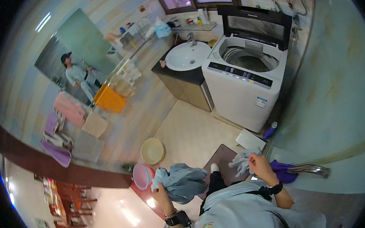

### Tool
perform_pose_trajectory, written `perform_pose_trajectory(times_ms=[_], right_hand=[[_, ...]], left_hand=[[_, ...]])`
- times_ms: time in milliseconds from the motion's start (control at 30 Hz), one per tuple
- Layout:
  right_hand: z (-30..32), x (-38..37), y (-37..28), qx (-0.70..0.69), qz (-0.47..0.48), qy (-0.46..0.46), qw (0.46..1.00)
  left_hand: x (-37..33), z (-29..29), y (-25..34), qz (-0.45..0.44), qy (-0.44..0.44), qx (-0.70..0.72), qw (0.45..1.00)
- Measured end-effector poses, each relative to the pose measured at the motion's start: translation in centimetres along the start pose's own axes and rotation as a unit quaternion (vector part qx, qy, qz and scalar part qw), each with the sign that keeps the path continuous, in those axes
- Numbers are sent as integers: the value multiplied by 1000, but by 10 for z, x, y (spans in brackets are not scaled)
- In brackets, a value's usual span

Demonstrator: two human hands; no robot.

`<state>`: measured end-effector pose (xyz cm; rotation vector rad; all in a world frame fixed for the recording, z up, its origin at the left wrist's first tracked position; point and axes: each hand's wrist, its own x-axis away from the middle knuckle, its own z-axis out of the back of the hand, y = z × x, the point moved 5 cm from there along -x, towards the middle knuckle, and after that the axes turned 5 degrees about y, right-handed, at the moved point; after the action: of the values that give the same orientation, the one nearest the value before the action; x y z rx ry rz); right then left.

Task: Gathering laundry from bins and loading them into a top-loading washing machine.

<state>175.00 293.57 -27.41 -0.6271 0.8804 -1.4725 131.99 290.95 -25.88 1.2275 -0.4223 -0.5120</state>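
My left hand is closed on a bunched blue-grey garment, which hangs in loose folds in front of me. The garment's exact kind is hidden by the folds. Curled fingers on my right hand grip a smaller crumpled light-grey cloth that dangles to the left of the fist. Farther ahead stands a white top-loading washing machine with its dark lid raised. Its metal drum shows from above; what lies inside is hard to make out.
A white washbasin sits left of the machine. A purple bottle and a white stool-like board are by its base. Purple cloth hangs by a metal handle. Basins stand on the floor at left; towels hang on the wall.
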Motion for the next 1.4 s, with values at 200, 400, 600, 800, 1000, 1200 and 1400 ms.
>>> perform_pose_trajectory(times_ms=[200,400,600,800,1000,1200,1400], right_hand=[[-37,-52,50,2,-66,144,987],[-60,-82,68,51,-87,179,979],[-28,-152,28,4,-98,230,968],[45,-237,-29,26,-28,235,971],[145,-313,-122,25,134,272,953],[261,-405,-196,58,209,277,936],[392,-441,-243,223,363,377,823]], left_hand=[[-106,-101,-41,21,-49,7,999],[-133,-168,-41,36,-131,5,991],[-198,-227,-52,-34,-168,-19,985],[-198,-283,16,-32,-157,-32,987],[-211,-341,23,-61,-126,-63,988],[-232,-384,22,-40,-63,44,996],[-218,-422,77,-60,-66,-41,995]])
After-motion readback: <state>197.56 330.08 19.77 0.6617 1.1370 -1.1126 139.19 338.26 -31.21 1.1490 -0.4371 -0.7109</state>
